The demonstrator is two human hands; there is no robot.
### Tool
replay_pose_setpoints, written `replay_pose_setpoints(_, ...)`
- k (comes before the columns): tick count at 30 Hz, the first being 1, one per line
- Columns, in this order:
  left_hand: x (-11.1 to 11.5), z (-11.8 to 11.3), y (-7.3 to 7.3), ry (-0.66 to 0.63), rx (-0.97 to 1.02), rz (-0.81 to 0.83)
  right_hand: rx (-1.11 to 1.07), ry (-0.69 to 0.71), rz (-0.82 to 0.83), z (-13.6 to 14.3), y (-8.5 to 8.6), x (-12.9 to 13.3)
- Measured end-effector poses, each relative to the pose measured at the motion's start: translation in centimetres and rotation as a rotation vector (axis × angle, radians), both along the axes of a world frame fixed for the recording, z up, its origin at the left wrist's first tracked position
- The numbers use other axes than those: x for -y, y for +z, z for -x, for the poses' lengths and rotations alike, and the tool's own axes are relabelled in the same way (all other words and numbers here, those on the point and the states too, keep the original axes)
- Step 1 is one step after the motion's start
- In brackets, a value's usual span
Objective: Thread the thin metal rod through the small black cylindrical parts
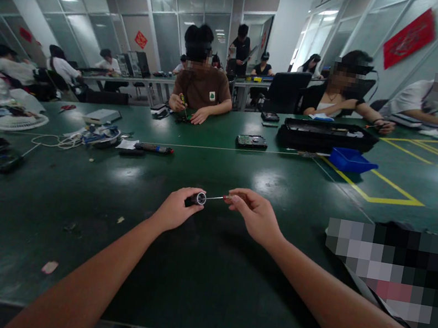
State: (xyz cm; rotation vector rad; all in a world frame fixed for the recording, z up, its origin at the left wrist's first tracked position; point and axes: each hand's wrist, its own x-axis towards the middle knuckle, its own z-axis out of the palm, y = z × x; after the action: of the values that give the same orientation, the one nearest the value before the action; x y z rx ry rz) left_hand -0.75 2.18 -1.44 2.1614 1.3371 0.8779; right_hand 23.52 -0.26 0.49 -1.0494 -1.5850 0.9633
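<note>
My left hand (178, 209) is closed around a small dark cylindrical part (198, 198) with a pale ring at its open end, which faces me. In my right hand (254, 215) is a thin screwdriver (215, 198), its red handle end pinched between thumb and fingers. The metal shaft points left, and its tip meets the right side of the ringed end; whether it sits inside cannot be made out. Both hands are just above the green table (200, 273).
Ahead lie a hard drive (252, 141), a long black housing (326, 136) and a blue tray (349, 160). Left of centre are a dark-handled tool (154, 148) and coiled cables (98, 135). A co-worker (204, 86) sits opposite. Paper scraps (50, 267) lie near the front edge.
</note>
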Motion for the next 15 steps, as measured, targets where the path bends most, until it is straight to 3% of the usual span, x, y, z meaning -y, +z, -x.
replay_pose_setpoints(7, 0.05, -0.05, 0.08, -0.003, 0.010, -0.013, 0.036, -0.049, -0.001, 0.03, -0.46, -0.19)
replay_pose_setpoints(15, 0.05, 0.06, -0.01, 0.015, 0.003, -0.028, 0.155, -0.094, -0.080, 0.19, 0.34, 0.62)
